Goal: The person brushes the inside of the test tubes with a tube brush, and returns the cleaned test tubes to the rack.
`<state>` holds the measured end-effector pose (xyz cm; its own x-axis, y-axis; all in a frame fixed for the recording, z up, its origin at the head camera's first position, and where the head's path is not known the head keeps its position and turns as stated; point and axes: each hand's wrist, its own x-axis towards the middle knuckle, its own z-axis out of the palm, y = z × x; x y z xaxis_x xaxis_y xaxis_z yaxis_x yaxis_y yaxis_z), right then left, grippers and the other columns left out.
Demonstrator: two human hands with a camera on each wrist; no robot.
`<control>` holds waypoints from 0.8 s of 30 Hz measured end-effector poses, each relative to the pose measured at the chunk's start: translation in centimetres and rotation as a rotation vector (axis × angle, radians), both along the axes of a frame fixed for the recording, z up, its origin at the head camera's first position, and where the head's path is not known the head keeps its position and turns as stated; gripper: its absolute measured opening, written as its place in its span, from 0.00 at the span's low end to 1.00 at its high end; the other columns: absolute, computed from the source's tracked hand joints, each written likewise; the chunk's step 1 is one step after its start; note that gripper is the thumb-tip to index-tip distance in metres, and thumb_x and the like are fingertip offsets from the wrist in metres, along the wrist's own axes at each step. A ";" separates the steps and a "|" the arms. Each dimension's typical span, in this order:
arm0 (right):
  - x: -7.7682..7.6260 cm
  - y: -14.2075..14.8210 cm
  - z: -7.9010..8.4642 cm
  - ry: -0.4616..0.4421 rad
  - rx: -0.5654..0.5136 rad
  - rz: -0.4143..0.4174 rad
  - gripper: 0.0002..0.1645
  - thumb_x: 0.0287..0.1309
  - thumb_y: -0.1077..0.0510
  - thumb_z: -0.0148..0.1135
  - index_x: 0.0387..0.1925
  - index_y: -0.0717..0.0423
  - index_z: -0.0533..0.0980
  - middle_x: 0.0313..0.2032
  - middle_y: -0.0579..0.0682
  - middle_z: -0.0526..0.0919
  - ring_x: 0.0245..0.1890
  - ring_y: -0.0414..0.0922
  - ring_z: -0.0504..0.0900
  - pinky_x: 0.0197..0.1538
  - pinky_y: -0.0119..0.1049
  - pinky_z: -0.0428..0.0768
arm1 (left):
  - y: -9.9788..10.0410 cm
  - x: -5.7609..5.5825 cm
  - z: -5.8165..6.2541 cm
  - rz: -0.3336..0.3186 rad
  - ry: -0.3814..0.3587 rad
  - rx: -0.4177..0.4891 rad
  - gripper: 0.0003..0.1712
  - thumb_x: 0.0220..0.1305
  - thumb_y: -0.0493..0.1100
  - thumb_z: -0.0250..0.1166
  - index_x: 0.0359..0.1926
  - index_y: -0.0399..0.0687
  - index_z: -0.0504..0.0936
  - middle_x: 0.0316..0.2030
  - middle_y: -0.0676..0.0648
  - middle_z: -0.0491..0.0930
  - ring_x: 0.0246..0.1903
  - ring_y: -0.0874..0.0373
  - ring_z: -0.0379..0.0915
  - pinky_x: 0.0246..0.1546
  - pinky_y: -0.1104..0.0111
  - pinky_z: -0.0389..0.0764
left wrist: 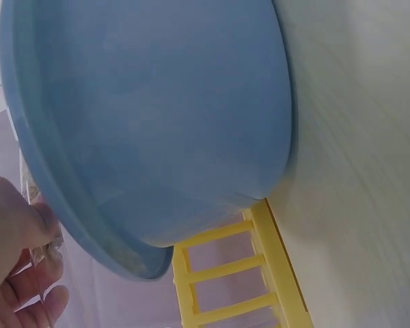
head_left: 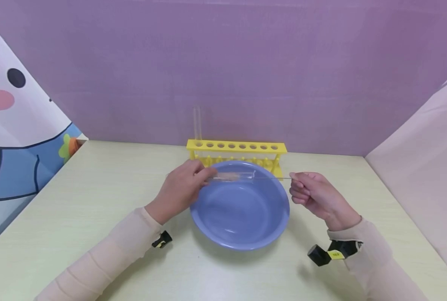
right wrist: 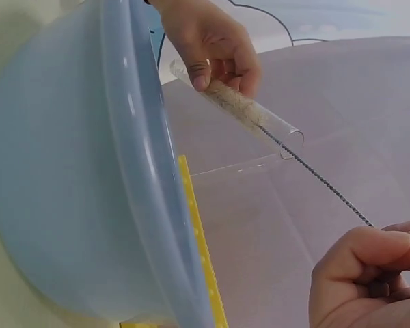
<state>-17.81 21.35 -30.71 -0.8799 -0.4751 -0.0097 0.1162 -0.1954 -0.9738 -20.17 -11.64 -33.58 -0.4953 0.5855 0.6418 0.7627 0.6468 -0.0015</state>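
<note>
Over the blue basin [head_left: 242,209], my left hand [head_left: 185,184] grips a clear glass test tube [head_left: 249,174] lying roughly level, its open mouth toward the right. Inside the tube sits the pale bristle head of a test tube brush [right wrist: 236,106]. The brush's thin twisted wire handle [right wrist: 321,179] runs out of the mouth to my right hand [head_left: 315,194], which pinches its end between thumb and curled fingers. In the left wrist view, the left hand [left wrist: 17,253] shows beside the basin rim, with its fingers round the tube.
Behind the basin stands a yellow test tube rack [head_left: 236,146] with a row of holes. Another clear test tube [head_left: 197,123] stands upright in its leftmost hole. The pale tabletop [head_left: 106,184] meets a purple backdrop [head_left: 223,71] behind the rack.
</note>
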 end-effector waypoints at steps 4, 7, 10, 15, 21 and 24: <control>0.1 0.2 0.2 -0.008 0.006 0.002 0.25 0.70 0.62 0.41 0.13 0.53 0.59 0.14 0.47 0.47 0.15 0.42 0.47 0.26 0.34 0.47 | -0.1 0.0 -0.1 0.000 -0.001 -0.001 0.25 0.48 0.30 0.72 0.46 0.53 0.75 0.28 0.49 0.69 0.28 0.57 0.65 0.22 0.72 0.69; 0.1 0.2 0.3 -0.007 0.015 -0.004 0.26 0.70 0.62 0.40 0.13 0.53 0.58 0.14 0.47 0.47 0.15 0.42 0.47 0.26 0.34 0.47 | -0.2 -0.1 -0.1 -0.003 -0.007 -0.003 0.25 0.48 0.30 0.71 0.47 0.52 0.75 0.28 0.50 0.70 0.28 0.57 0.65 0.23 0.72 0.69; 0.0 0.3 0.4 -0.010 0.020 -0.010 0.26 0.70 0.63 0.40 0.12 0.52 0.59 0.14 0.47 0.48 0.15 0.41 0.48 0.26 0.34 0.47 | -0.3 -0.1 -0.1 -0.012 -0.002 0.004 0.25 0.48 0.29 0.71 0.47 0.51 0.76 0.28 0.49 0.70 0.28 0.57 0.65 0.23 0.72 0.69; 0.0 0.4 0.6 -0.013 0.019 -0.015 0.26 0.70 0.63 0.40 0.12 0.52 0.59 0.14 0.47 0.48 0.15 0.41 0.47 0.26 0.34 0.46 | -0.4 -0.1 0.0 -0.020 0.008 0.012 0.25 0.47 0.29 0.71 0.47 0.51 0.76 0.28 0.49 0.70 0.28 0.57 0.66 0.22 0.72 0.69; -0.1 0.7 0.3 -0.007 0.010 -0.013 0.27 0.70 0.63 0.39 0.12 0.52 0.58 0.14 0.47 0.48 0.16 0.42 0.46 0.25 0.33 0.46 | -0.5 -0.2 -0.1 -0.012 -0.009 0.004 0.24 0.48 0.30 0.71 0.46 0.51 0.77 0.28 0.49 0.70 0.28 0.57 0.66 0.23 0.72 0.70; -0.3 0.9 0.2 0.009 -0.001 -0.002 0.26 0.70 0.63 0.39 0.12 0.53 0.57 0.14 0.47 0.47 0.16 0.42 0.46 0.25 0.33 0.45 | -0.6 -0.2 -0.1 -0.006 -0.015 0.002 0.24 0.48 0.30 0.71 0.46 0.51 0.77 0.28 0.50 0.70 0.29 0.57 0.66 0.23 0.72 0.70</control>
